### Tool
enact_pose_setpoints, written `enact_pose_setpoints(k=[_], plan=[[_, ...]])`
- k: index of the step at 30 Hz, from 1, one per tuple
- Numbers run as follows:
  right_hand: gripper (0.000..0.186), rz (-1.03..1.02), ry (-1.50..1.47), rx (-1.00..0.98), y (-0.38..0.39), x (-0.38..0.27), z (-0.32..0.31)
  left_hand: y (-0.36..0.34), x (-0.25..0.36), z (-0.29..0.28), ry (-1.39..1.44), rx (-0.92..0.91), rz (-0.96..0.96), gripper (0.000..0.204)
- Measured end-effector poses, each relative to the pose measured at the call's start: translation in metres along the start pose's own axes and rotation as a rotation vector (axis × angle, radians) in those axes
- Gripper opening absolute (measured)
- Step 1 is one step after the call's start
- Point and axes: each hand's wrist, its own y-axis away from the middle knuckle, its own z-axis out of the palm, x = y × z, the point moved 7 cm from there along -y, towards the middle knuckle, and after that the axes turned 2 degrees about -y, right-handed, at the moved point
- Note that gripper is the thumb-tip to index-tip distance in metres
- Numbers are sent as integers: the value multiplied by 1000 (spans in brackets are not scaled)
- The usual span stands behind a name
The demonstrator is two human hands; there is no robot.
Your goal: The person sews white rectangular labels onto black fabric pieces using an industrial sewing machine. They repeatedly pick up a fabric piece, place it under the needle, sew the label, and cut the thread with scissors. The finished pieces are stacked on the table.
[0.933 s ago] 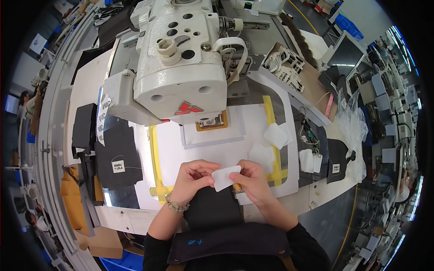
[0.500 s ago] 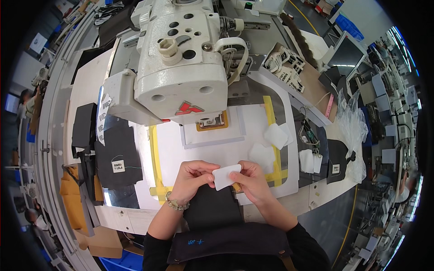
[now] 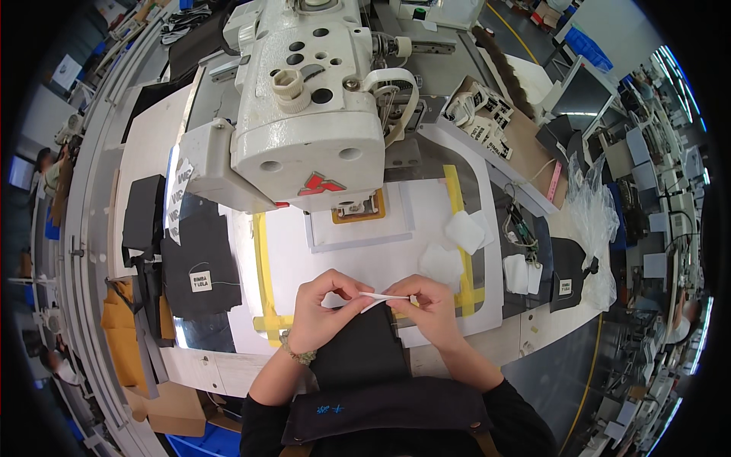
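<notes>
Between my hands is a small white piece, like paper or thin backing, seen nearly edge-on. My left hand pinches its left end between thumb and fingers. At the other end my right hand pinches it the same way. Under them, a black fabric piece hangs over the table's near edge. Just beyond the hands lies a white sheet edged with yellow tape. The head of a white sewing machine stands over its far part, above a small amber frame.
On the left, a dark fabric piece bears a white label. Loose white pieces lie right of the sheet. Farther right are an open box of labels, snips, another labelled dark piece and a clear plastic bag.
The white piece has turned from showing its flat face to nearly edge-on. My right hand has shifted its grip along with it; both hands still hold it.
</notes>
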Motion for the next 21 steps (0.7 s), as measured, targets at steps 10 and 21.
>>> enact_pose_setpoints(k=[10,21], plan=[[33,-325,542,-69,2,-25,6,-8,5,-4,-297,68,60,18],[26,143,97,52,1,0,-19,-13,-3,-3,-224,46,35,11]])
